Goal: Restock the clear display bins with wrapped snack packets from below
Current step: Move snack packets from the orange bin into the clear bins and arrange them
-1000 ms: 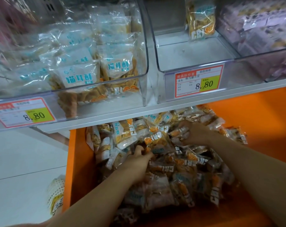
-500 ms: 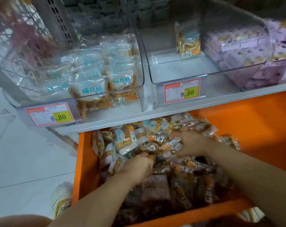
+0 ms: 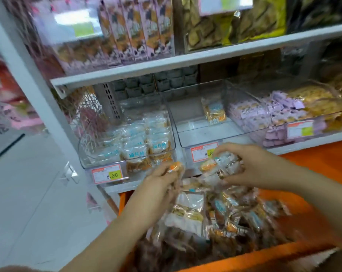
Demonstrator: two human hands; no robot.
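While both hands are raised above the orange drawer (image 3: 254,255), each one has wrapped snacks in its grasp. The left hand (image 3: 158,183) has its fingers curled round a snack packet (image 3: 175,167) with an orange end, and holds it just in front of the right front corner of the left bin (image 3: 102,162). The right hand (image 3: 252,165) is closed over a bunch of packets (image 3: 222,165), thumb below and fingers curved over the top, and it covers part of the price label (image 3: 202,154) on the front edge of the middle bin (image 3: 201,132). How many packets are in that bunch cannot be told through the blur. The two hands are near each other but apart. Below them, a pile of packets (image 3: 227,216) fills the drawer from its back edge towards its front rim. The middle bin has a bare floor, with a single packet (image 3: 214,111) standing against its back wall near the right rear corner. The left bin holds white-and-blue packets (image 3: 135,148) stacked up to its front wall, and a second price tag (image 3: 107,174) hangs on its front edge. The right bin (image 3: 279,124) holds purple packets (image 3: 250,114). All three clear bins stand side by side along the front edge of the white shelf (image 3: 303,144), directly above the drawer.
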